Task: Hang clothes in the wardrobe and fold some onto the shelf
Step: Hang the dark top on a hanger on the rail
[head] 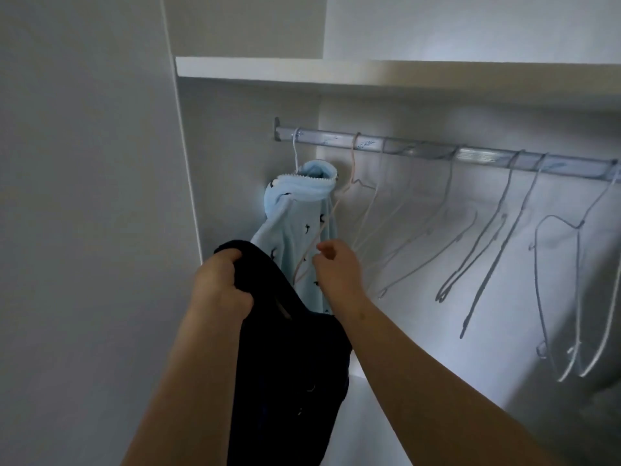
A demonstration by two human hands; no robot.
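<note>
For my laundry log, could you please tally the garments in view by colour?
light blue garment, hanging from the rail: 1
dark garment, held in the left hand: 1
Total: 2

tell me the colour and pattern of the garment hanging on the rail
The hanging garment is light blue with small dark marks, head view.
</note>
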